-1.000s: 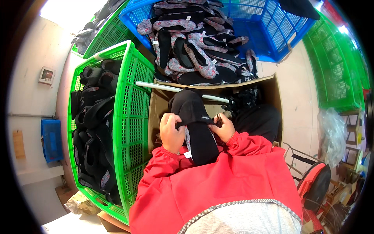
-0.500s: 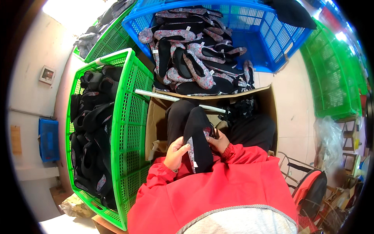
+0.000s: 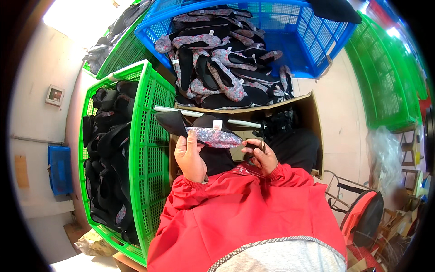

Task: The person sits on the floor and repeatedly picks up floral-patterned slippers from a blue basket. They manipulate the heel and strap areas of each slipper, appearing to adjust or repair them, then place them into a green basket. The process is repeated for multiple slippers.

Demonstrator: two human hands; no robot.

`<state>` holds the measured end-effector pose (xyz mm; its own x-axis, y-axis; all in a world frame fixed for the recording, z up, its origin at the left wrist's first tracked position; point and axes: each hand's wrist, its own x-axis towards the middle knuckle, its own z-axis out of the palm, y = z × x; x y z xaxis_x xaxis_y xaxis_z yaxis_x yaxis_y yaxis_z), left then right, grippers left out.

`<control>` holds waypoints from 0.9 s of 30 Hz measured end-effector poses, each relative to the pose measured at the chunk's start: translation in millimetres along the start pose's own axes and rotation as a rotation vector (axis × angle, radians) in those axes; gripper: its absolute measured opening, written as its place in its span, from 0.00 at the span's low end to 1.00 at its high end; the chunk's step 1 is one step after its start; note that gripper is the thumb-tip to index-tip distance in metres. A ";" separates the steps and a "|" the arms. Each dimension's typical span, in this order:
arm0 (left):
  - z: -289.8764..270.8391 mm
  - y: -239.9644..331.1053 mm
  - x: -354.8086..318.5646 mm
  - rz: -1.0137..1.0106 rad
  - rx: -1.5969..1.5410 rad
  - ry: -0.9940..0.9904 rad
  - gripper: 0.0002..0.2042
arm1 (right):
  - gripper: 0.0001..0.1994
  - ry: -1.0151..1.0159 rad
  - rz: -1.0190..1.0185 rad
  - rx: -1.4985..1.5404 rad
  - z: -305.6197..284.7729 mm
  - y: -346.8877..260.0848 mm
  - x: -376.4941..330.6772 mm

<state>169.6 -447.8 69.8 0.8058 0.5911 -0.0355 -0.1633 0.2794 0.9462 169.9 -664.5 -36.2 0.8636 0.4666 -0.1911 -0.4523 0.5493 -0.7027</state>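
Head view: from my station I look down past the person's red smock [image 3: 253, 204] onto a carton [image 3: 309, 111] on a pale floor [image 3: 342, 122], with a white wall [image 3: 34, 109] to the left. A blue crate [image 3: 287, 50] stands at the carton's far edge, a green crate [image 3: 156, 149] along its left edge. A white rod [image 3: 244, 123] crosses near the carton's far left corner.

The slipper [image 3: 213, 137] is held up over the carton's left half, just nearer than the rod. The left hand [image 3: 190, 158] grips its near side, thumb pressed on the fabric. The right hand [image 3: 263, 158] has its fingers bent narrow round a slim dark tool [image 3: 262, 145], beside the slipper's right end; I cannot tell whether fingertips and slipper touch.

I can't make out the tool's kind, nor whether the black piece at the slipper's left end belongs to it. The knees [image 3: 297, 147] hide much of the carton's inside, and the blue crate's far edge is cut off.

The slipper's side is speckled floral cloth with a white tag [image 3: 217, 124]. Floral slippers [image 3: 226, 59] heap along the blue crate's left side; black ones fill the green crate, whose plastic walls are latticed.
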 end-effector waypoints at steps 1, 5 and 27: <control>2.4 -0.6 -0.6 -0.045 -0.009 0.053 0.08 | 0.18 -0.008 -0.021 -0.013 2.0 0.0 0.0; 1.0 -3.0 -3.1 -0.132 -0.024 0.050 0.08 | 0.19 0.007 0.024 -0.072 5.4 -4.5 0.6; -25.9 2.9 -11.3 0.769 1.036 -0.057 0.12 | 0.20 0.037 -0.072 -0.349 17.3 12.7 19.7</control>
<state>145.3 -434.1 64.7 0.7295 0.2977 0.6158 -0.0988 -0.8450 0.5255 177.4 -636.3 -37.0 0.9011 0.4059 -0.1527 -0.2918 0.3068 -0.9059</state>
